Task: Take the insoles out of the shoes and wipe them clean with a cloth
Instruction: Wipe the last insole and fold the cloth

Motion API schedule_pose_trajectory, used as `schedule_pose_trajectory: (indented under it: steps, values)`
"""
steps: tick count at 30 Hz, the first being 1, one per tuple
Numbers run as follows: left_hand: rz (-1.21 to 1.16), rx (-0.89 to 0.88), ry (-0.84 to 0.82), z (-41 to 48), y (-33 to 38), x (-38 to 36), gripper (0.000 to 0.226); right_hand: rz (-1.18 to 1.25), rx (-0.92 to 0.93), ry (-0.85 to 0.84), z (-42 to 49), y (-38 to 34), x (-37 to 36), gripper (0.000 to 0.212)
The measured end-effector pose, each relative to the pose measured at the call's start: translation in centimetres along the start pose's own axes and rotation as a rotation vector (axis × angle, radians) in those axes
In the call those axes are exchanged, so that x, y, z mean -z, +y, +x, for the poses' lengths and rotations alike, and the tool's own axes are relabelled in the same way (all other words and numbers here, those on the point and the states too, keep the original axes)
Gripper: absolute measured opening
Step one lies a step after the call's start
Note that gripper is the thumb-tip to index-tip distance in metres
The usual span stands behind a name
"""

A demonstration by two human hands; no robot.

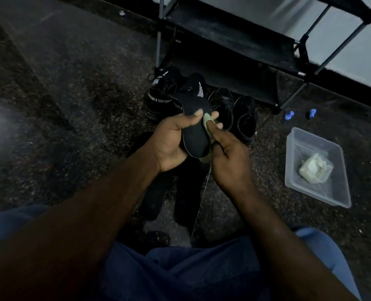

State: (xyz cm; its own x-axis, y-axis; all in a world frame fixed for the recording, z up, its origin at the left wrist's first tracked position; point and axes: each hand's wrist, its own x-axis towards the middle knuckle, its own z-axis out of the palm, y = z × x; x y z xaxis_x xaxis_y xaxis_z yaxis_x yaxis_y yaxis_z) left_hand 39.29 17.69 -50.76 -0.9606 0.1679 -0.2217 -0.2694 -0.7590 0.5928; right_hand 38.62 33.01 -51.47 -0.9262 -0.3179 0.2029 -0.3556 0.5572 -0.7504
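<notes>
The black metal-framed shoe rack (230, 40) stands at the back against the pale wall. Its lower shelves look bare from here, which fits the footwear being pulled down onto the dark speckled floor (82, 94) for cleaning.

Just in front of the rack we see a pair of black knit sport shoes with white lettering (160, 98), and beside them a pair of plain black lace-up shoes (245, 118). Off to the right sits a clear rectangular plastic tub (341, 198) with a crumpled pale bundle (315, 169) inside, probably spare wiping material kept within reach. Two flat dark insoles (154, 192) lie on the floor below the forearms; we cannot tell whether they are wiped.

The left hand (171, 140) curls round a black foam insole (195, 137), thumb across its top face, holding it up and steady over the floor. The right hand (230, 161) pinches a pale green cloth (207, 119) over an extended finger pressed to the insole's edge. We judge wiping is under way.

Two small blue objects (288, 115) lie by the rack's foot.
</notes>
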Motion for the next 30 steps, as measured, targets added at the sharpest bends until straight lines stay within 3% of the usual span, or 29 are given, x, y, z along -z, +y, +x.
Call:
schedule_pose_trajectory:
  steps: [7, 11, 17, 24, 30]
  values:
    - [-0.146, -0.072, -0.088, 0.5, 1.0, -0.3, 0.061, 0.013, 0.12, -0.028, -3.4, -1.1, -2.0, 0.065]
    - [-0.154, -0.065, -0.131, 0.0, 0.9, 0.1, 0.064, 0.044, 0.096, -0.053, -5.2, -1.6, -2.8, 0.063]
    - [-0.012, -0.002, -0.096, 0.6, 0.6, 0.1, 0.069, -0.29, 0.141, 0.015, -2.6, -1.3, -1.4, 0.064]
    - [0.026, 0.018, -0.022, 0.7, -0.3, 0.7, 0.071, -0.284, 0.143, -0.079, -3.0, -2.7, -2.5, 0.067]
    - [-0.001, 0.011, 0.071, 0.8, -0.5, 0.3, 0.071, -0.553, 0.195, -0.04, -4.3, -1.2, -1.2, 0.068]
